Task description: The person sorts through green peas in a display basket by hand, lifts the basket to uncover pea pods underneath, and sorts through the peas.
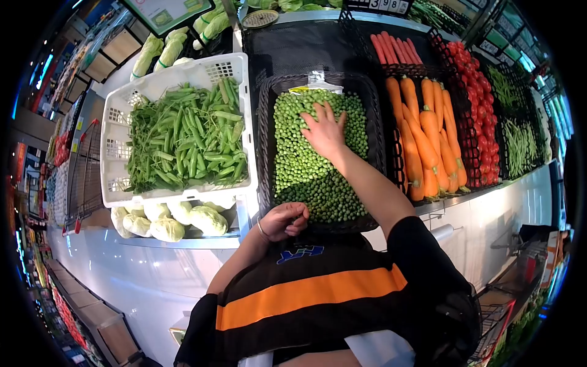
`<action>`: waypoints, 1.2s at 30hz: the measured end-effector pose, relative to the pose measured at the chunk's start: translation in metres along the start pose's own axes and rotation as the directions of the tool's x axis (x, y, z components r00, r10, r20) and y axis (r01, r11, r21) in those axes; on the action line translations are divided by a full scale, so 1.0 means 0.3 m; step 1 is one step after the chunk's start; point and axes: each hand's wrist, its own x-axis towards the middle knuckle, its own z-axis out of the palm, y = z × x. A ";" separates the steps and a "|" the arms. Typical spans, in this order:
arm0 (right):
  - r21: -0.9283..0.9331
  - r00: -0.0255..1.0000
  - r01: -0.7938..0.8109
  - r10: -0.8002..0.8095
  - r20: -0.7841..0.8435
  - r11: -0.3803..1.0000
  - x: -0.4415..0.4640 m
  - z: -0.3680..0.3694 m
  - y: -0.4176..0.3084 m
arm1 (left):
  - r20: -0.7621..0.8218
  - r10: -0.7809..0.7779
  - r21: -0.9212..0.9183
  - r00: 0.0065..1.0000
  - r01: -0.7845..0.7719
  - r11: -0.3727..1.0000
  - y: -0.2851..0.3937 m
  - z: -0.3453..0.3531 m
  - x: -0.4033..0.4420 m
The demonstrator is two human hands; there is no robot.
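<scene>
Shelled green peas [299,159] fill a dark woven basket [265,140] in front of me. My right hand [326,130] rests on the far part of the peas, palm down, with its fingers spread. At the basket's near left corner is my left hand [285,221], a bracelet on its wrist. Its fingers are curled in, and whatever they may hold is hidden. A clear plastic piece with a yellow and white label [317,87] lies at the far edge of the peas.
Left of the basket stands a white crate [249,134] of pea pods [189,137], with pale cabbages [168,228] below it. To the right are carrots [431,131] and red tomatoes [480,116]. A price sign [382,5] stands at the back.
</scene>
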 end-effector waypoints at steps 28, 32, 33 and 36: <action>-0.102 0.935 0.190 -0.211 -0.284 0.977 0.006 -0.067 0.065 | -0.004 -0.047 -0.038 0.999 0.047 0.998 0.012 0.000 0.034; 0.257 0.926 0.315 -0.236 -0.296 0.914 0.212 -0.017 0.003 | 0.000 -0.087 -0.055 0.996 0.087 0.995 0.015 -0.008 0.046; 0.289 0.947 0.260 -0.185 -0.262 0.921 0.247 -0.006 -0.031 | -0.014 -0.102 -0.058 0.995 0.101 0.993 0.017 -0.009 0.046; 0.295 0.960 0.213 -0.143 -0.241 0.932 0.314 0.055 -0.061 | -0.002 -0.092 -0.039 0.996 0.092 0.995 0.018 -0.007 0.041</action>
